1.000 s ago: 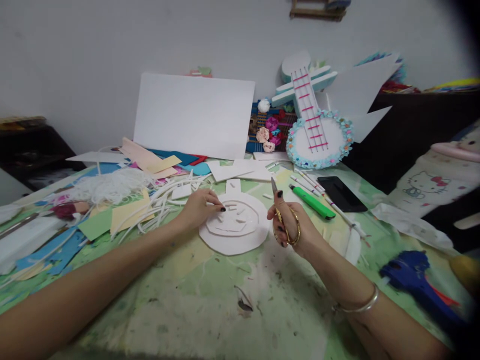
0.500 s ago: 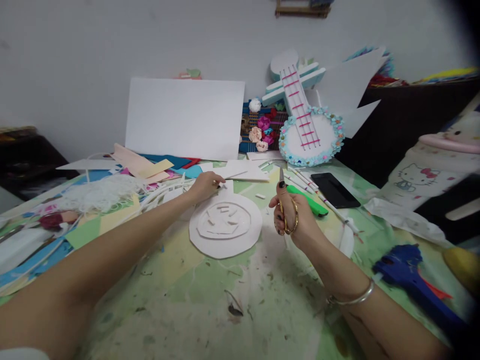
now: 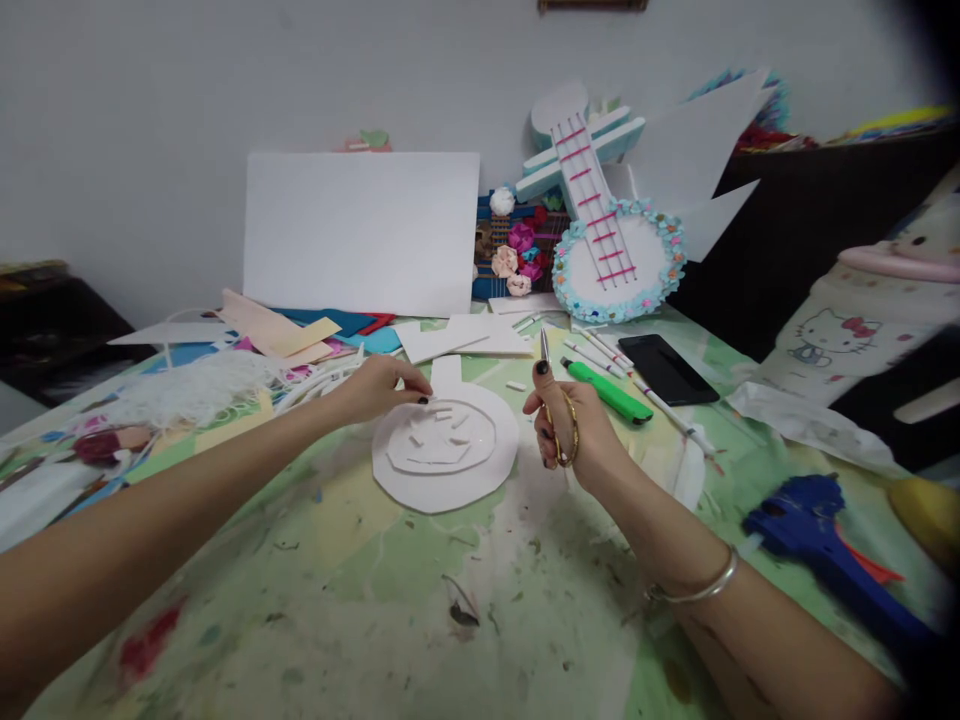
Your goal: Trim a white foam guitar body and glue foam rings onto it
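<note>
A white board cutout [image 3: 397, 487] lies flat on the table, a round body with a short straight neck at its top. On it is a smaller oval layer with several thin white strips arranged like a face. My left hand [image 3: 386, 388] is at the cutout's upper left edge, thumb and fingers closed on the rim beside the neck. To the right, my right hand [image 3: 566, 425] is closed around the gold-coloured handles of a pair of scissors [image 3: 545, 345], blades pointing up and away. A small white scrap [image 3: 516, 386] lies between the scissors and the neck.
Beside my right hand lie a green cutter knife [image 3: 609, 390], several markers and a black phone [image 3: 667, 368]. A blue glue gun [image 3: 810, 530] is at right. Behind stand a white board [image 3: 360, 235] and a decorated model instrument [image 3: 600, 215]. Paper and white strands [image 3: 202, 385] cover the left.
My left hand has moved from the cutout's neck down and left to the round body's upper edge. My right hand still holds the scissors. The whole view has shifted slightly.
</note>
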Available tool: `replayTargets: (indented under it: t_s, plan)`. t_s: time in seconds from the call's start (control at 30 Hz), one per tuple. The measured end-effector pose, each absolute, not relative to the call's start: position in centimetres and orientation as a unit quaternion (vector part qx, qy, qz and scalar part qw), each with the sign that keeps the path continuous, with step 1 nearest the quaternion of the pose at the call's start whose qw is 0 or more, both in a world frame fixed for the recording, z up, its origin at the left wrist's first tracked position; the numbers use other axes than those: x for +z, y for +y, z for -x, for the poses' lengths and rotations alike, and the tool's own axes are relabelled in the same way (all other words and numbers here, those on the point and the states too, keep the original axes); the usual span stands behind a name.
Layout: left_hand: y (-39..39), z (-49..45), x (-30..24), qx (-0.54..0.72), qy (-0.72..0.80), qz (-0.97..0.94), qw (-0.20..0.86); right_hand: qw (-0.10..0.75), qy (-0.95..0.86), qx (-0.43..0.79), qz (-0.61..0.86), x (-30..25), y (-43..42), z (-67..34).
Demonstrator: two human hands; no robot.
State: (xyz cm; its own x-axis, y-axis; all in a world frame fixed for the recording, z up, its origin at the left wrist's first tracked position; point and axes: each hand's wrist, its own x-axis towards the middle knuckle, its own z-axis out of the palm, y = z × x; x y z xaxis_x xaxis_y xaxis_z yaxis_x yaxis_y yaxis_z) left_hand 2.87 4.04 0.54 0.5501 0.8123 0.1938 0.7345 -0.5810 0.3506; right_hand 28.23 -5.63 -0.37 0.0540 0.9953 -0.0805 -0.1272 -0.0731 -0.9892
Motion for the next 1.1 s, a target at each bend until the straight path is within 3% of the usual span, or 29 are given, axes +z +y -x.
replayTargets:
  t_s: [0.4,0.67,0.87,1.1]
  plan:
    - [2.8,-2.1,-1.4,0.151,0.309,-0.938,0.045,0.515,-0.436,0.540,0.504,-0.6,-5.6,-28.2]
    - [2.0,-2.7,1.4,0.036,0.264,-0.964,0.025,0.521,-0.433,0.537,0.503,-0.4,-5.8,-28.1]
    - [4.8,-6.2,1.3,0.179,0.341,-0.920,0.074,0.611,-0.389,0.488,0.487,0.3,-5.3,-29.1]
    - [8.6,-14.4,-1.5,0.137,0.232,-0.963,0.027,0.625,-0.378,0.477,0.489,0.4,-5.3,-29.3]
